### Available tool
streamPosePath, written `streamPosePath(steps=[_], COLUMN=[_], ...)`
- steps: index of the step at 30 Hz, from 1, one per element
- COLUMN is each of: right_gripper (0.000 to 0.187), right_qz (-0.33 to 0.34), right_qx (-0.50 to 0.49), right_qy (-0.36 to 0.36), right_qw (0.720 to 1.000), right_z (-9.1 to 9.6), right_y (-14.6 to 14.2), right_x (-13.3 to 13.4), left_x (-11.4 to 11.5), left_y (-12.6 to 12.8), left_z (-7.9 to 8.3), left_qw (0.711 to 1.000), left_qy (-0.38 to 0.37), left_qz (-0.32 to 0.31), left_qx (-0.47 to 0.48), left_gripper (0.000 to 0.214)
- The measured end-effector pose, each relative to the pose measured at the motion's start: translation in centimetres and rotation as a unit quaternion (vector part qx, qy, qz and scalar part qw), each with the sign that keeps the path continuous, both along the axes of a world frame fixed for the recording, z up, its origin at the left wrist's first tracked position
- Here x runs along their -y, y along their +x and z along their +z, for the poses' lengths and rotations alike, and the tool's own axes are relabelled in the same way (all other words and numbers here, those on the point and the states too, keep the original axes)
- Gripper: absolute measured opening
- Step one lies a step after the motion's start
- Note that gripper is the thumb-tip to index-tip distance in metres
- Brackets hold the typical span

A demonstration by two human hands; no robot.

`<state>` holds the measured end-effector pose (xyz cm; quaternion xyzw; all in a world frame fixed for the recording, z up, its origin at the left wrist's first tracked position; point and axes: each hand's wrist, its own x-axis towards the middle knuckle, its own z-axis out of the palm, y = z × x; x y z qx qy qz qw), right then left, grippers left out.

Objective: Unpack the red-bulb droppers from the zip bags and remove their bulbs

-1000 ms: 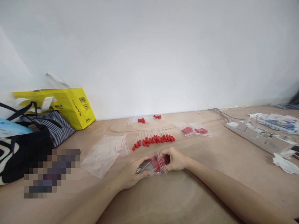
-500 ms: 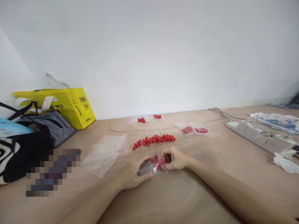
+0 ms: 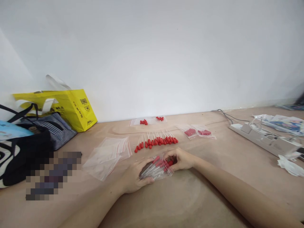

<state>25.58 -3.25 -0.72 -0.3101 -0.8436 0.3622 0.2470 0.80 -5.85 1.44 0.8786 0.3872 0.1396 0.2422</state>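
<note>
In the middle of the table, a clear zip-lock bag (image 3: 152, 174) lies on its side with several droppers (image 3: 158, 162) in it, their red bulbs to the right and clear stems to the left. My left hand (image 3: 135, 175) curls around the closed end of this bag, thumb in front. At the bag's mouth, the fingers of my right hand (image 3: 179, 159) grip the red bulbs; part of the grip is hidden. Beyond my hands lies a row of loose droppers (image 3: 156, 141), bulbs toward me.
Flat zip-lock bags (image 3: 106, 155) lie left of my hands. Filled bags (image 3: 198, 132) are at right, and more red-bulbed droppers (image 3: 143, 122) rest on plastic near the wall. A yellow bag (image 3: 78, 107) and a black bag (image 3: 28, 155) stand left; a power strip (image 3: 263, 139) is right.
The droppers' red bulbs sit further inside the bag and the bag lies flatter. My right hand has shifted slightly right; the left has hardly moved.
</note>
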Motion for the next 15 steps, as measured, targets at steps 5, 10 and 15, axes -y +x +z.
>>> streamPosePath(steps=[5, 10, 15], right_gripper=[0.02, 0.016, 0.031], right_qz=[-0.044, -0.052, -0.024], right_qx=[0.055, 0.058, 0.02], right_qy=[0.033, -0.021, -0.067], right_qw=[0.997, 0.997, 0.997], right_z=[0.1, 0.5, 0.3], right_y=[0.7, 2.2, 2.6], right_x=[-0.1, -0.4, -0.6], left_x=[0.0, -0.2, -0.2], left_y=[-0.1, -0.3, -0.2], left_z=[0.0, -0.3, -0.3], left_qw=[1.0, 1.0, 1.0], left_qy=[-0.011, -0.009, -0.004], left_qz=[0.002, 0.002, -0.003], left_qx=[0.004, 0.011, 0.003], left_gripper=[0.059, 0.06, 0.06])
